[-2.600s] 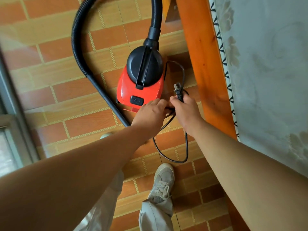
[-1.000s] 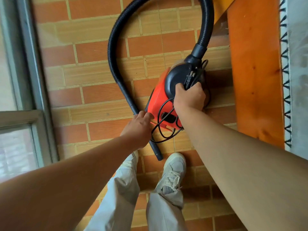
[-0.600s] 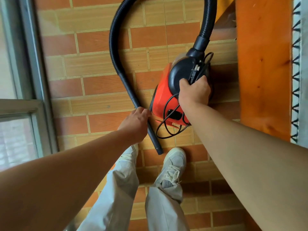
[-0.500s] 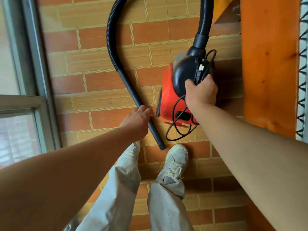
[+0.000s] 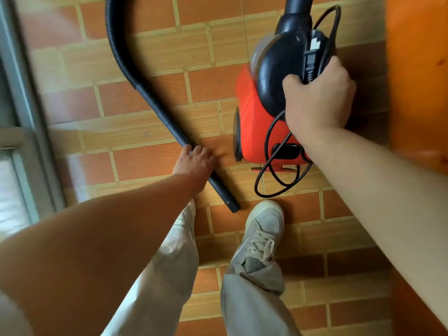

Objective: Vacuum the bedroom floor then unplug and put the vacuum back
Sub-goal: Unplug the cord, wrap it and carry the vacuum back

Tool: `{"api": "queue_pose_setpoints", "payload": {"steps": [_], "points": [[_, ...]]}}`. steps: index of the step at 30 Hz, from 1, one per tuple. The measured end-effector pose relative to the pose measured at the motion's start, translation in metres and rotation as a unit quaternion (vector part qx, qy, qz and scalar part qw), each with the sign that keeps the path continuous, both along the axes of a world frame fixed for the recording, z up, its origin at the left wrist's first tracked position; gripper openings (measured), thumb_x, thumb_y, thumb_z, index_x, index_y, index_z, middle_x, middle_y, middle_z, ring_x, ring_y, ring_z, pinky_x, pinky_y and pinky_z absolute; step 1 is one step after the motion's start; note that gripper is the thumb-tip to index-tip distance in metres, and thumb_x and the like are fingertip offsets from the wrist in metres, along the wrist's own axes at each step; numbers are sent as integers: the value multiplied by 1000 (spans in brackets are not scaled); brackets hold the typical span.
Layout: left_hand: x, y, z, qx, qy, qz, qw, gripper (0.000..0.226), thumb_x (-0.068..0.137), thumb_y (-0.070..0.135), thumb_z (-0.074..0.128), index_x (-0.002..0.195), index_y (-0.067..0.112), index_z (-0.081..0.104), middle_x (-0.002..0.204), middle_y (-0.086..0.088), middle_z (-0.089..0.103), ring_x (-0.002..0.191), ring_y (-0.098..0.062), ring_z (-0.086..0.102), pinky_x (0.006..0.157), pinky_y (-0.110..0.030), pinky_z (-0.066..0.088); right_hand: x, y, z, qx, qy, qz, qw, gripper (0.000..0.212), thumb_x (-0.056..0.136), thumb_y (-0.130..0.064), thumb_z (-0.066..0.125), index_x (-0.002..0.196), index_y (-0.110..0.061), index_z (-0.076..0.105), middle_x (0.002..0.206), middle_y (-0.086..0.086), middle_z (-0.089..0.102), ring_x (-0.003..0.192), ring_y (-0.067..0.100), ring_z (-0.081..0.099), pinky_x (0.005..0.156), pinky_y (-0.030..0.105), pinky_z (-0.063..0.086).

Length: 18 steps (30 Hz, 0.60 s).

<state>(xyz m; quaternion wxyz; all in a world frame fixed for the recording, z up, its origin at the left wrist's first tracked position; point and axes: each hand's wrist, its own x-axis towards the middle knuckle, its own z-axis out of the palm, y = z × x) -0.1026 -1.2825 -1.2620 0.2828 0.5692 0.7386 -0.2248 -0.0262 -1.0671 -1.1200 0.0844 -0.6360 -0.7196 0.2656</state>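
head view: vacuum (image 5: 254, 132) was low over the tiles (image 5: 72, 166) by the wooden frame (image 5: 417, 69). right hand (image 5: 320, 98) grip was clamped on its handle plus plug (image 5: 311, 54); left hand (image 5: 196, 161) grip curled round the wand (image 5: 164, 117). best lifted together, loose cord (image 5: 269, 151) gathered clear of the shoe (image 5: 264, 229)

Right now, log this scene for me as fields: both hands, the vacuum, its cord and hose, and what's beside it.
vacuum: red canister, black top, beside orange wooden bed frame
right hand: grips the vacuum's top together with the plug
plug state: unplugged, prongs free above the fist
cord: loose loops hanging over the canister's rear
left hand: fingers curled over the rigid tube
hose: black, corrugated, arcs from the vacuum's top to the tube; tube end down by the tiled floor
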Motion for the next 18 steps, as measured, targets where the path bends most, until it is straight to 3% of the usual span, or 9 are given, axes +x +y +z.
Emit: {"api": "queue_pose_setpoints", "payload": {"steps": [4,9,13,18], "points": [[2,0,-13,12,37,-21,999,55,89,21,61,141,27,44,133,-3,48,127,-26,46,113,-46,26,2,1,-3,7,5,9,1000,28,85,-33,64,108,-18,61,97,-8,61,97,16,66,76,35,58],[-8,-1,-13,26,29,-55,998,43,94,23,55,136,28,49,132,-1,49,127,-25,46,115,-48,25,0,-1,-3,10,3,12,1000,24,85,-33,64,103,-20,59,96,-8,60,95,17,67,76,37,60],[-23,-1,6,64,-12,-99,993,38,97,26,58,134,26,50,130,-1,51,127,-25,48,119,-47,23,-1,-2,1,2,0,2,1000,27,83,-33,64,105,-18,61,103,0,68,98,21,67,79,41,59],[-56,-6,44,179,-84,-84,977,27,98,18,59,124,22,57,118,-1,61,116,-25,58,119,-48,29,-2,-2,10,-31,-2,-3,1000,26,83,-32,65,102,-15,62,102,5,69,91,25,66,74,39,56]]}}
